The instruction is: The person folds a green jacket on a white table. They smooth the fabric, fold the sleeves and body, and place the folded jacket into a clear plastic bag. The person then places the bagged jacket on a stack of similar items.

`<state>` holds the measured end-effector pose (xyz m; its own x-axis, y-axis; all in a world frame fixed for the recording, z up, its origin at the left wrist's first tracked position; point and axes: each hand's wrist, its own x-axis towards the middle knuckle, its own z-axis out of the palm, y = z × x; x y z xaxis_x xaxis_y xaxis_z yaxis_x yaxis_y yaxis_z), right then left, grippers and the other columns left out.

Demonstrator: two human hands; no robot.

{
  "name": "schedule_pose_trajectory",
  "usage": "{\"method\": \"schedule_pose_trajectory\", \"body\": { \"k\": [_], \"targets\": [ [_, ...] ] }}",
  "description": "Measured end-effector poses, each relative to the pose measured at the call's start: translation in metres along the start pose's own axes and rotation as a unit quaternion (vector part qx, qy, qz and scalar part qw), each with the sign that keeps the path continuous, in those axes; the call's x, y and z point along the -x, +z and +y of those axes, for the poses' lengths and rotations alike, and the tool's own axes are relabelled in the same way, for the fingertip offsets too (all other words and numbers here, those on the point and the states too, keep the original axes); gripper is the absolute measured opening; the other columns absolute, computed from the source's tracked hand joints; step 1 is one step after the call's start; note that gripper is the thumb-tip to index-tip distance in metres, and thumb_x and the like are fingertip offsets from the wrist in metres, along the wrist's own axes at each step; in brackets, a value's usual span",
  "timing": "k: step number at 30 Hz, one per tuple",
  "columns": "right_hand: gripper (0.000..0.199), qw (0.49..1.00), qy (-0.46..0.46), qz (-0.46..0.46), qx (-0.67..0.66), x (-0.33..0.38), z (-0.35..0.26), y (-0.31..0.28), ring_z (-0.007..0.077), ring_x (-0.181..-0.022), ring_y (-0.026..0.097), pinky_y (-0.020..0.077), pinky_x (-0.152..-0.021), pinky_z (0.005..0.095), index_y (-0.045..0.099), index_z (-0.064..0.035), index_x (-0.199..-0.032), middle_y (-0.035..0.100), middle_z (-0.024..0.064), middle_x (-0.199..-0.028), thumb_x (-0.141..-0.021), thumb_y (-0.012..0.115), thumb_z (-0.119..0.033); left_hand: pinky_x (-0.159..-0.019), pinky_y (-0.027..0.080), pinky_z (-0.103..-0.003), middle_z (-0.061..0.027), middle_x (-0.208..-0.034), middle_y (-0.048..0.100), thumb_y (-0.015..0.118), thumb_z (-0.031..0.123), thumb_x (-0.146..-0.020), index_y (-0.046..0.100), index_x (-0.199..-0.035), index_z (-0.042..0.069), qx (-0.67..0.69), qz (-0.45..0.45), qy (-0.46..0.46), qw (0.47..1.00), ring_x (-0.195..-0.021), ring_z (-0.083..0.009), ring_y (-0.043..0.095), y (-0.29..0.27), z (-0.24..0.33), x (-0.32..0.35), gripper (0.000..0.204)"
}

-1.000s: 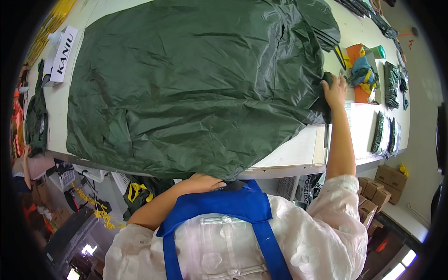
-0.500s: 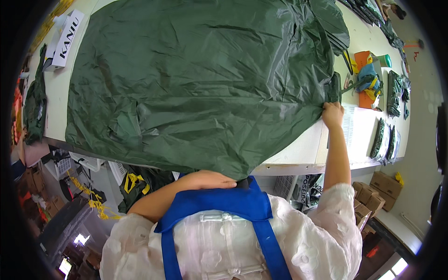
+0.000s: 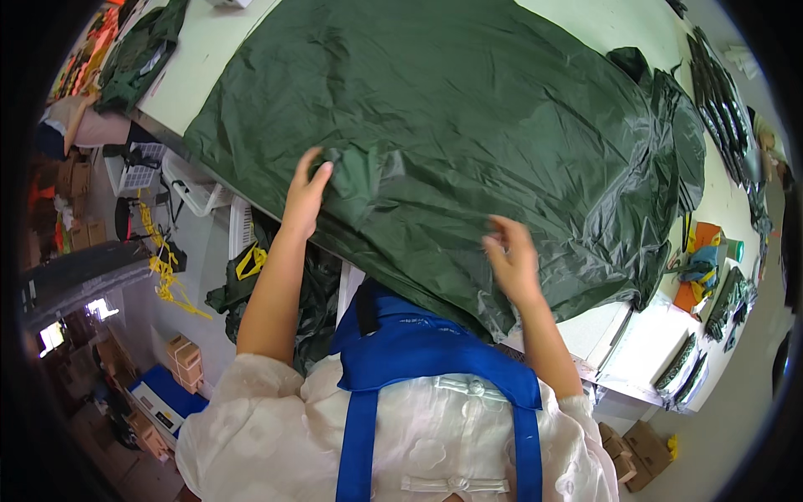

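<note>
While spread across the table [image 3: 209, 58], dark green sheet [image 3: 468, 125] under both hands, left hand [image 3: 305, 194] and right hand [image 3: 512, 261] apart, fingers open.

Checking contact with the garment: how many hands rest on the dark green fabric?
2: left hand at the near edge, right hand further right on the dark green fabric.

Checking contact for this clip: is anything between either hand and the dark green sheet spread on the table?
Nothing visible is. The left hand lies directly on the dark green sheet by a raised fold near its front edge, and the right hand rests on the sheet near the table's front edge, fingers bent. Both touch bare fabric.
</note>
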<state>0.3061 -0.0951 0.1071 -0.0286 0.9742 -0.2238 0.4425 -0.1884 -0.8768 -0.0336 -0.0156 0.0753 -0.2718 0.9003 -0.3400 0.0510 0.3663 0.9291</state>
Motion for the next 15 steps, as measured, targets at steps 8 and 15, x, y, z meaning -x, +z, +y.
{"method": "schedule_pose_trajectory", "body": {
  "k": [8, 15],
  "targets": [
    [0.046, 0.816, 0.132, -0.149, -0.543, -0.070, -0.066, 0.069, 0.0255, -0.099, 0.061, 0.0514, -0.084, 0.0406, 0.051, 0.0018, -0.118, 0.061, 0.0142, -0.111, -0.086, 0.063, -0.029, -0.100, 0.038, -0.042, -0.0117, -0.120, 0.056, 0.070, 0.019, -0.076, 0.062, -0.118, 0.005, -0.157, -0.309, 0.483, 0.804, -0.116, -0.0300, 0.050, 0.023, 0.081, 0.065, 0.045],
    [0.039, 0.643, 0.050, -0.084, -0.759, -0.040, -0.006, 0.043, 0.0292, -0.113, 0.056, 0.0443, -0.100, 0.0422, 0.054, -0.0049, -0.125, 0.058, 0.0126, -0.125, -0.092, 0.048, -0.025, -0.090, 0.042, -0.031, -0.0076, -0.117, 0.053, 0.058, 0.020, -0.089, 0.037, -0.139, 0.001, 0.248, -0.332, -0.083, 0.906, -0.097, -0.0132, 0.050, 0.038, 0.062, 0.077, 0.056]
  ]
}}
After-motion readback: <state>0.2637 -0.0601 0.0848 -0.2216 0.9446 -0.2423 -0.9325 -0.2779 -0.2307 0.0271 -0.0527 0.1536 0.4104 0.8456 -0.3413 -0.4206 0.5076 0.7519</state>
